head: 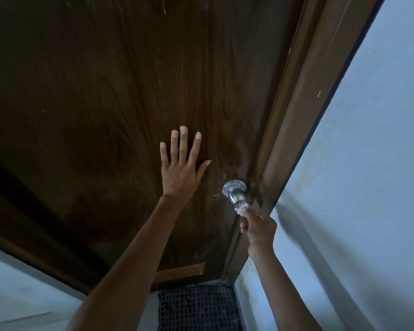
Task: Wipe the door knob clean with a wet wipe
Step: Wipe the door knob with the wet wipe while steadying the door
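A silver door knob [236,196] with a round shiny base plate sticks out of the dark brown wooden door [105,103] near its right edge. My right hand [257,225] grips a small white wet wipe [241,209] and presses it against the knob's outer end, which the wipe hides. My left hand [181,163] lies flat on the door to the left of the knob, fingers straight and spread.
The brown door frame [304,115] runs along the door's right edge, with a pale blue wall [368,187] beyond it. A dark perforated mat [196,306] lies on the floor below the door.
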